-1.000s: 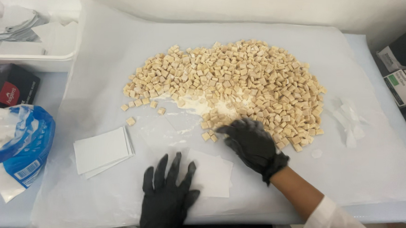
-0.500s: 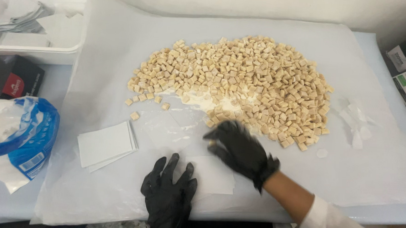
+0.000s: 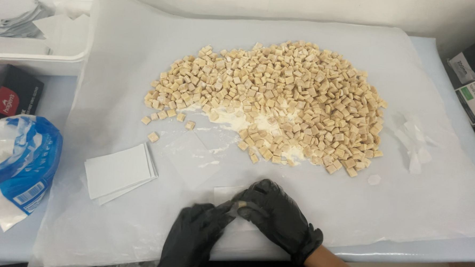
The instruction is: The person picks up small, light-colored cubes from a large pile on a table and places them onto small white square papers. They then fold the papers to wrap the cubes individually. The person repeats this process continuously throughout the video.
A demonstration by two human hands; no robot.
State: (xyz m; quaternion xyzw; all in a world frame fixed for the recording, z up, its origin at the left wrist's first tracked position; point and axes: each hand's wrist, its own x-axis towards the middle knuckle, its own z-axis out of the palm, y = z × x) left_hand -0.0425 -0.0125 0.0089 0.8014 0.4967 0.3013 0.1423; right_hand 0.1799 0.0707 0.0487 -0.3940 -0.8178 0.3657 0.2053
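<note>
Left gloved hand (image 3: 193,238) and right gloved hand (image 3: 279,218), lower centre: fingertips together pinching one tan cube (image 3: 241,204) over small white paper square (image 3: 229,194) | cube heap (image 3: 282,98) mid-frame | paper stack (image 3: 119,171) left.

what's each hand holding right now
Left hand: fingers pinched on the small paper square.
Right hand: closed on a beige cube at its fingertips.

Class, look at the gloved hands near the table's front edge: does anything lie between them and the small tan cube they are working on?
Nothing visible does. The left hand and right hand meet at the tan cube, pinched at their fingertips over a small white paper square. The cube pile lies farther back.
</note>
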